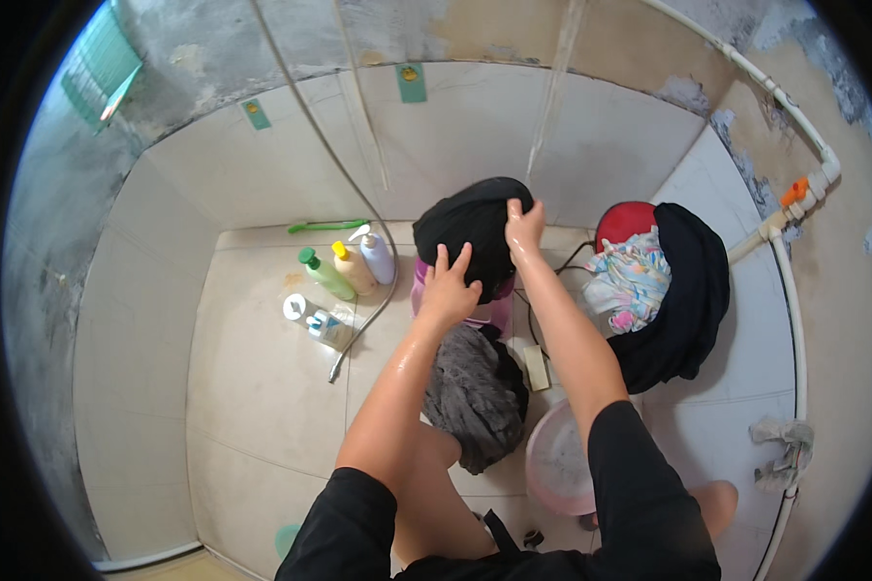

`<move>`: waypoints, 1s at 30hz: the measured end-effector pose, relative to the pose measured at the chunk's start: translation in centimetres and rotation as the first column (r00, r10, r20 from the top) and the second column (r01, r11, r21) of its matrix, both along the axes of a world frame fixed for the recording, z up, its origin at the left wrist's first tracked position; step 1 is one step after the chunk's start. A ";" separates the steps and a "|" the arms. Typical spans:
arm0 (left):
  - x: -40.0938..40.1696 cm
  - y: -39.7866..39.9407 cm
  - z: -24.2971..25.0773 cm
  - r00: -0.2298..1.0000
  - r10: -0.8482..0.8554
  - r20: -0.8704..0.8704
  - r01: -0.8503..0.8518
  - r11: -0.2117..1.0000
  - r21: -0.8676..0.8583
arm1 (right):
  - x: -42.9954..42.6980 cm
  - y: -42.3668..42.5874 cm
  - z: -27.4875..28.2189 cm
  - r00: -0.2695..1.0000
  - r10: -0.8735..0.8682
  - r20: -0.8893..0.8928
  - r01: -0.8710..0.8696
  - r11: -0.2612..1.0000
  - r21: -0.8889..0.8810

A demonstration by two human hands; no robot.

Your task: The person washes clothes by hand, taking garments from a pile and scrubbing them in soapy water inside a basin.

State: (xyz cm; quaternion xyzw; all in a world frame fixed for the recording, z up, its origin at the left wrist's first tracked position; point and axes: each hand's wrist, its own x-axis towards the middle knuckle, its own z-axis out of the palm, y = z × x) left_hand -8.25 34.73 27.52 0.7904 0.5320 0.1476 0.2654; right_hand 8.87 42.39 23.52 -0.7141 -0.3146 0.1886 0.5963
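A wet-looking black cloth lies bunched above a purple plastic stool; what is beneath the cloth is hidden. My left hand rests on its near side, fingers spread and not curled around it. At the right edge, my right hand grips the cloth, the thumb on top. Between the stool and my legs sits a heap of dark grey cloth with a black piece along its right side.
A red container at right holds a patterned cloth, with black fabric draped over its side. Pump bottles and a metal shower hose are at left. A pink basin and a pale bar lie nearer me.
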 end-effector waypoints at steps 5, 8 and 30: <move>2.5 1.1 -1.0 0.986 -0.038 -0.164 0.036 0.999 -0.013 | 2.7 0.8 0.1 0.940 0.001 0.340 0.121 0.934 -0.336; -0.9 1.5 -1.2 0.972 0.022 -0.232 -0.042 0.996 -0.079 | -5.0 -4.1 2.8 0.797 -0.061 0.601 -0.028 0.990 0.138; -0.7 1.6 -1.7 0.991 -0.037 -0.127 0.051 0.993 0.109 | -6.6 -14.9 -3.6 0.935 0.208 0.287 -0.241 0.967 0.086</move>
